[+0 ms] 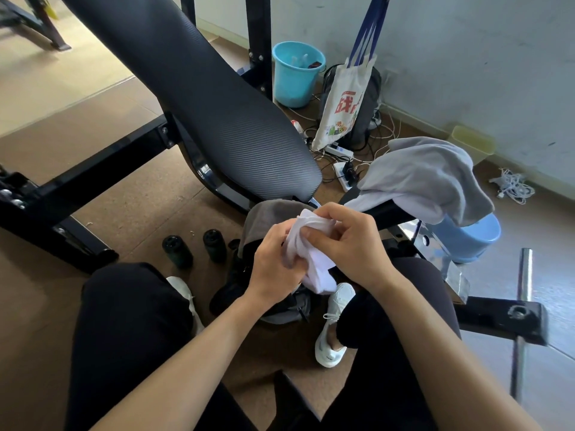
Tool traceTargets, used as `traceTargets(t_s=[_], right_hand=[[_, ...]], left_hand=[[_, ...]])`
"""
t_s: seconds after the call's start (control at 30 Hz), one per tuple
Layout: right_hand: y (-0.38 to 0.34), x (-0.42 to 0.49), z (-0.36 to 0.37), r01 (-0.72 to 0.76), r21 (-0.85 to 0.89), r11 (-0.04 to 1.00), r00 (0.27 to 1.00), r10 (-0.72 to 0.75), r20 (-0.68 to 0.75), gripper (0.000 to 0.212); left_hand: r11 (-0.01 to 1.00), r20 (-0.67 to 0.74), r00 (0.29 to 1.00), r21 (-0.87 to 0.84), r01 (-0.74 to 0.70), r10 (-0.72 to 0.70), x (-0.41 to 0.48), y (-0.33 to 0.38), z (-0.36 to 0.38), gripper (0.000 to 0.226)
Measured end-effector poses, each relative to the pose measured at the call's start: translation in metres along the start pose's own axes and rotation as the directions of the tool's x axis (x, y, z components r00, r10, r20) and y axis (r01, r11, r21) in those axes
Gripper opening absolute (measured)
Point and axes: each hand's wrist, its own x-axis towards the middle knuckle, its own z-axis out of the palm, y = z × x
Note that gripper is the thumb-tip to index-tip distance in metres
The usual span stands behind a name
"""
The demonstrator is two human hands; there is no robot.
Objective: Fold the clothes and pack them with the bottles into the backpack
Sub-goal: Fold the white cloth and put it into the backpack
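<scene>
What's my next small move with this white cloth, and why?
Probably flatten and finish folding the white cloth before packing: left hand and right hand both grip it bunched, just over the backpack.

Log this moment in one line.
left hand: grips white garment | right hand: grips it too | backpack: below hands | bottles: upright on floor | grey garment: draped over bench frame

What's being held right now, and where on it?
A bunched white garment: left hand grips its left side, right hand pinches its upper right.
</scene>
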Motion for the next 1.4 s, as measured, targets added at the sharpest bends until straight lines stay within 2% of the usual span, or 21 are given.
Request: traceTargets(t_s=[0.1, 0.17, 0.3, 0.47, 0.57, 0.63, 0.7, 0.8, 0.87, 0.93, 1.07, 1.17, 1.27, 1.33, 1.4], right_hand=[[0.002, -0.001, -0.003, 0.01, 0.03, 0.999, 0.999, -0.009, -0.04, 0.007], [0.004, -0.002, -0.006, 0.012, 0.069, 0.998, 0.998, -0.008, -0.055, 0.007], [0.01, -0.004, -0.016, 0.025, 0.186, 0.982, 0.994, -0.004, -0.108, 0.004], [0.02, -0.007, -0.036, 0.008, 0.261, 0.965, 0.965, 0.062, -0.256, 0.007], [0.025, -0.009, -0.039, -0.019, 0.281, 0.96, 0.957, 0.099, -0.274, 0.012], [0.026, -0.012, -0.039, -0.021, 0.293, 0.956, 0.955, 0.106, -0.276, 0.017], [0.025, -0.014, -0.038, -0.02, 0.296, 0.955, 0.955, 0.106, -0.278, 0.019], [0.025, -0.015, -0.037, -0.022, 0.284, 0.959, 0.955, 0.105, -0.279, 0.017], [0.025, -0.016, -0.035, -0.026, 0.286, 0.958, 0.956, 0.107, -0.272, 0.015], [0.026, -0.016, -0.033, -0.029, 0.3, 0.953, 0.958, 0.113, -0.265, 0.013], [0.024, -0.015, -0.031, -0.026, 0.299, 0.954, 0.962, 0.105, -0.252, 0.011], [0.024, -0.014, -0.03, -0.04, 0.271, 0.962, 0.956, 0.116, -0.271, 0.012], [0.028, -0.012, -0.032, -0.063, 0.26, 0.964, 0.929, 0.152, -0.338, 0.011], [0.031, -0.01, -0.034, -0.075, 0.242, 0.967, 0.912, 0.165, -0.376, 0.01], [0.038, -0.009, -0.035, -0.096, 0.2, 0.975, 0.893, 0.173, -0.414, 0.011]], left_hand=[[0.998, 0.011, 0.998, -0.026, 0.063, -0.062, -0.002, -0.012, 0.001, 0.054], [0.998, 0.034, 0.998, -0.03, 0.05, -0.049, -0.002, -0.014, 0.0, 0.053], [0.999, 0.09, 0.996, 0.052, 0.012, -0.017, -0.002, -0.023, -0.007, 0.033], [0.94, 0.177, 0.958, 0.298, 0.168, -0.227, 0.002, -0.056, -0.016, 0.017], [0.895, 0.133, 0.942, 0.376, 0.24, -0.309, 0.002, -0.062, -0.018, 0.018], [0.895, 0.09, 0.949, 0.368, 0.251, -0.303, 0.002, -0.058, -0.016, 0.022], [0.914, 0.033, 0.978, 0.361, 0.183, -0.208, 0.002, -0.046, -0.013, 0.025], [0.944, -0.021, 0.997, 0.323, -0.064, 0.075, -0.002, -0.015, -0.009, 0.021], [0.95, 0.05, 0.98, 0.239, -0.199, 0.193, -0.011, 0.002, -0.004, 0.016], [0.936, 0.188, 0.953, 0.219, -0.275, 0.236, -0.021, 0.005, 0.004, 0.008], [0.941, 0.382, 0.919, 0.266, -0.211, 0.098, -0.032, -0.007, 0.017, 0.018], [0.912, 0.458, 0.884, 0.319, -0.259, 0.091, -0.033, -0.012, 0.018, 0.015], [0.854, 0.617, 0.787, 0.414, -0.315, -0.009, -0.035, -0.018, 0.017, 0.023], [0.808, 0.655, 0.752, 0.48, -0.341, -0.072, -0.036, -0.024, 0.015, 0.027], [0.764, 0.635, 0.77, 0.528, -0.371, -0.065, -0.035, -0.028, 0.013, 0.028]])
